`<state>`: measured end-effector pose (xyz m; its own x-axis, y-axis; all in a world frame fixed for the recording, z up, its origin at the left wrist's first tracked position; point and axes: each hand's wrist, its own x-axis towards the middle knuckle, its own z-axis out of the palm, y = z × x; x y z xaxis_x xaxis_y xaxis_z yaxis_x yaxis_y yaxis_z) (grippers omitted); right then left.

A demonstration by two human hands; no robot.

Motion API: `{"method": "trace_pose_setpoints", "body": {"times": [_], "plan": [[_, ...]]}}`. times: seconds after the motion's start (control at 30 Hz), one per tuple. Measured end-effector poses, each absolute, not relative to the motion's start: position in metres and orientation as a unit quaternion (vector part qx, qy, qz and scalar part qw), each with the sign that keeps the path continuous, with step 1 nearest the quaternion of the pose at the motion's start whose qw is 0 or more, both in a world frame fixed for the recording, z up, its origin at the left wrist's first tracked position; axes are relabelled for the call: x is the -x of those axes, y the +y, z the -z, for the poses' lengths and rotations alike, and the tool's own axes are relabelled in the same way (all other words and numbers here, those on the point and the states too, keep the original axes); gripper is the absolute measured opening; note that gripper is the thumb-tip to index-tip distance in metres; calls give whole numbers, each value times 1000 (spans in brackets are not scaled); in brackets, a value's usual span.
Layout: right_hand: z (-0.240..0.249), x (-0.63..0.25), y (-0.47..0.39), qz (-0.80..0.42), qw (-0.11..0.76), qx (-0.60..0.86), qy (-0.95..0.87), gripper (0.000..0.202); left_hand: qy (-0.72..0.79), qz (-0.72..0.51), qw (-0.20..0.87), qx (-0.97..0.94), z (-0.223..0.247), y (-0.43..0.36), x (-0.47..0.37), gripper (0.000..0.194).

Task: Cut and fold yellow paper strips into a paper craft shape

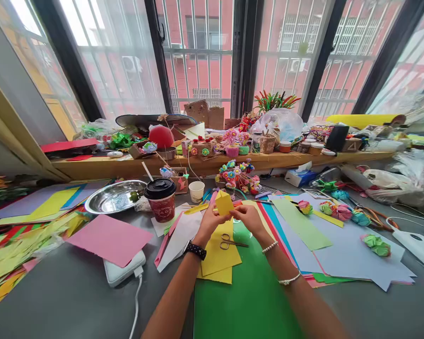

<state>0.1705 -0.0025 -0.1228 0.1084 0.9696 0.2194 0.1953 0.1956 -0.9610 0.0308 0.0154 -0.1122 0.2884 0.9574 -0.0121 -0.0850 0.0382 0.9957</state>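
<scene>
one pink sheet [109, 239] at the left, one white power bank [122, 271] just beside it with a cable trailing off. one steel bowl [115, 197], one dark-lidded paper cup [161, 199] with a straw, one small white cup [197, 191]. one pair of scissors [229, 242] lying on two stacked yellow sheets [217, 259], those overlapping one green sheet [247, 292]. four folded paper flowers to the right, the nearest a green flower [376, 245].

grey table [67, 296] strewn with coloured paper; wooden ledge [102, 165] behind, crowded with craft pieces; barred windows [198, 52] facing a red building.

left hand [207, 223], black watch at the wrist, fingers closed on the lower left edge of a folded yellow paper [224, 203]. right hand [249, 219], bead bracelets at the wrist, pinching the lower right edge. paper held upright above the scissors, clear of the table, between both hands.
</scene>
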Motion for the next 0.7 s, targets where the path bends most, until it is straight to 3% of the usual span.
{"method": "trace_pose_setpoints", "body": {"times": [0.27, 0.7], "plan": [[154, -174, 8, -370, 508, 522, -576, 32, 422, -398, 626, -521, 137, 28, -35, 62], [159, -181, 14, -322, 474, 535, -620, 33, 413, -365, 640, -536, 141, 48, -32, 60]]}}
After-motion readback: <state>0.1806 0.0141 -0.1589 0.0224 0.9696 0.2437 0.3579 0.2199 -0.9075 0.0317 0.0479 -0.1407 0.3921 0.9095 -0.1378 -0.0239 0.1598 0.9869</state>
